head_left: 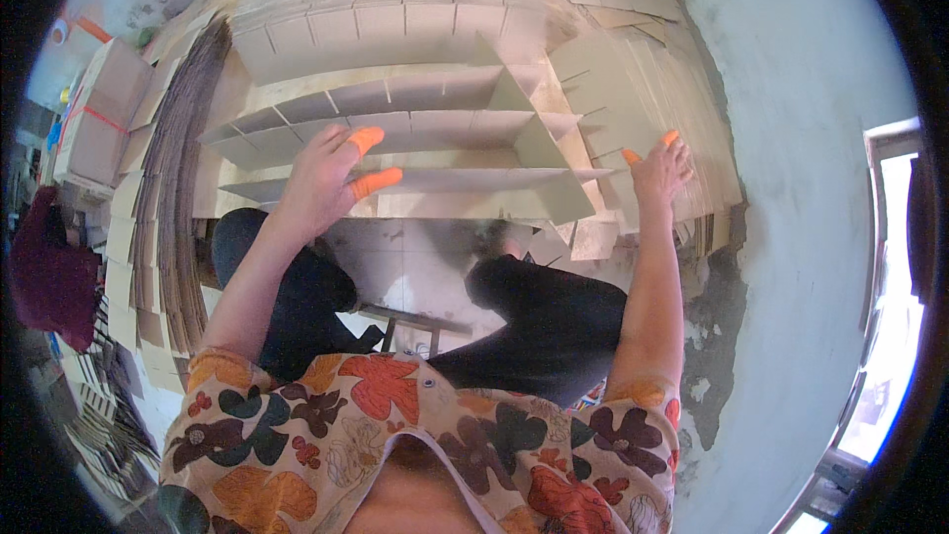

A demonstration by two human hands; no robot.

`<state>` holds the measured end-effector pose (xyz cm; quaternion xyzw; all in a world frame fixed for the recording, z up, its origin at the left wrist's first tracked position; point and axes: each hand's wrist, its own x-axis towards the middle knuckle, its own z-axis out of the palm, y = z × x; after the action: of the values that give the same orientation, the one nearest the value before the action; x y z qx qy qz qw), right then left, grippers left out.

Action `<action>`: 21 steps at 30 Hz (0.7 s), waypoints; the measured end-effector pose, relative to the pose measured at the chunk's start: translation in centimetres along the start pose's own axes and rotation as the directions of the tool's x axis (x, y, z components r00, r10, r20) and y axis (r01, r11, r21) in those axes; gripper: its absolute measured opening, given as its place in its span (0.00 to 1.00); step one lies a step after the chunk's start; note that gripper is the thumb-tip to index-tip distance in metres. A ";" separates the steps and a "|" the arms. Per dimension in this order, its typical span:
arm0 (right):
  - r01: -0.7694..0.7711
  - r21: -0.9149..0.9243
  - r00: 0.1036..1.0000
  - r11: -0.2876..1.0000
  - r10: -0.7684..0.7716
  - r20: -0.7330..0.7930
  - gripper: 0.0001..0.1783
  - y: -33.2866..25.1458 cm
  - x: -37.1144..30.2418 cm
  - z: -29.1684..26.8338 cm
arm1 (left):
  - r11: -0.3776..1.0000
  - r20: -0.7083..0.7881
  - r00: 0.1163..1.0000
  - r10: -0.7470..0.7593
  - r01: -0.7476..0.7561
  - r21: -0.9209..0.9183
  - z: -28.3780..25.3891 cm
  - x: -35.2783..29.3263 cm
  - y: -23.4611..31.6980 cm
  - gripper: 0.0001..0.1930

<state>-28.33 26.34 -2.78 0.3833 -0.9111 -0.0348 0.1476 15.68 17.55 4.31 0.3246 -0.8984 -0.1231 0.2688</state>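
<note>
In the head view, shows a left hand [321, 178] with thumb and finger spread, in orange rubbery tip covers [377, 181], over long slotted grey-beige cardboard strips [455, 129] standing on edge; shows a right hand [660, 173], digits apart, over a stack of flat beige cardboard sheets [633, 79], contact impossible to tell; could see strips tip or work loose from short grey cardboard crosspieces [540, 143] if nudged or seated unevenly; includes, far left, a red-strapped pale cardboard box [97, 133], contents hidden.
</note>
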 end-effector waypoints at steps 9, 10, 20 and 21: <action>-0.020 0.083 0.994 0.996 0.029 -0.106 0.33 3.1 0.9 2.6 | 0.999 -0.070 0.997 0.045 -0.047 -0.021 0.8 -0.3 0.4 0.25; -0.040 0.128 0.993 0.991 0.054 -0.109 0.32 3.1 0.9 2.1 | 0.999 -0.072 0.996 0.046 -0.047 -0.020 0.7 -0.5 0.3 0.25; -0.059 0.462 0.995 0.885 0.088 -0.042 0.18 5.8 2.2 0.7 | 0.999 -0.062 0.998 0.031 -0.033 -0.042 2.1 -1.0 0.6 0.24; -0.101 0.509 0.995 0.855 0.096 0.037 0.17 5.7 2.2 -0.1 | 0.999 -0.059 0.998 0.029 -0.031 -0.033 2.2 -1.1 0.6 0.24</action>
<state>-33.72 28.81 -1.12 0.3615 -0.9069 0.2133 0.0376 14.81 18.83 2.30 0.3100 -0.8927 -0.1247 0.3024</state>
